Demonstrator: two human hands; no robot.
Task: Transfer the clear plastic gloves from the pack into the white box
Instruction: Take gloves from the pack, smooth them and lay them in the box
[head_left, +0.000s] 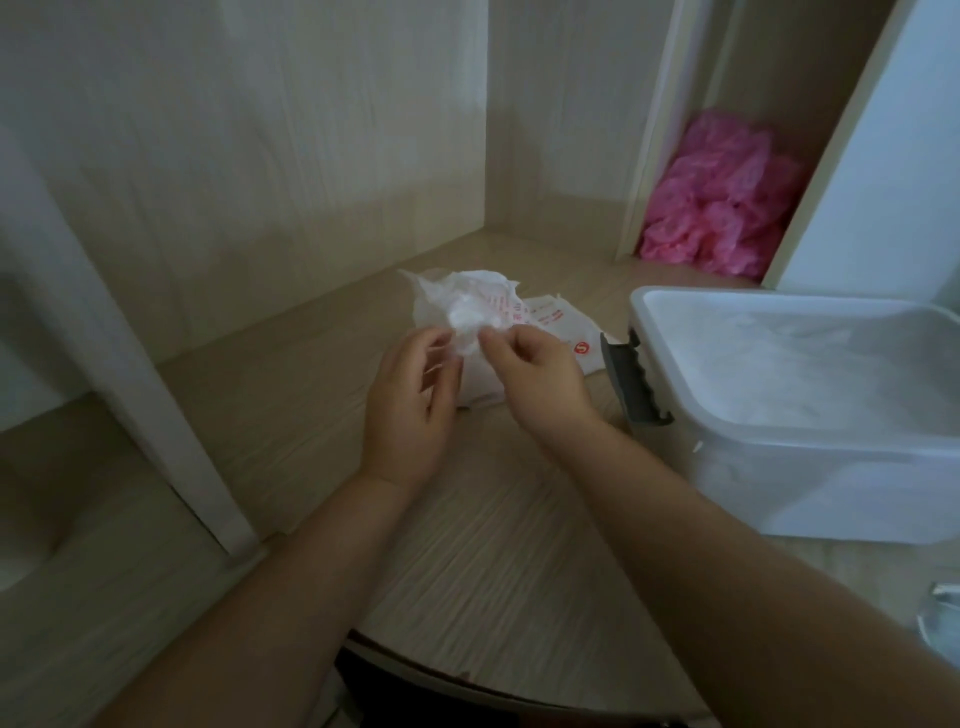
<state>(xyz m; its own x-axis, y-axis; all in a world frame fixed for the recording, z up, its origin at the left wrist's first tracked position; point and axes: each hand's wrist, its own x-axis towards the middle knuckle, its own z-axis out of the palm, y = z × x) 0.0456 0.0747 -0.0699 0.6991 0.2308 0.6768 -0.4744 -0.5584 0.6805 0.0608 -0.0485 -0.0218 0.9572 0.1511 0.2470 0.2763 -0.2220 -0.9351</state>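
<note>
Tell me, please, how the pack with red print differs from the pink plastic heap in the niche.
The pack is white with red print; the pink plastic heap is pink throughout. The pack lies on the wooden table, while the heap sits back in a niche beyond the white box. The right hand pinches the pack and the left hand is at it; nothing touches the heap. Both are crumpled thin plastic.

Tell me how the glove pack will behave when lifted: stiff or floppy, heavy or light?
Probably floppy: the glove pack is crumpled and bends where the left hand and right hand hold it. Likely light: thin film, held by fingertips.
</note>
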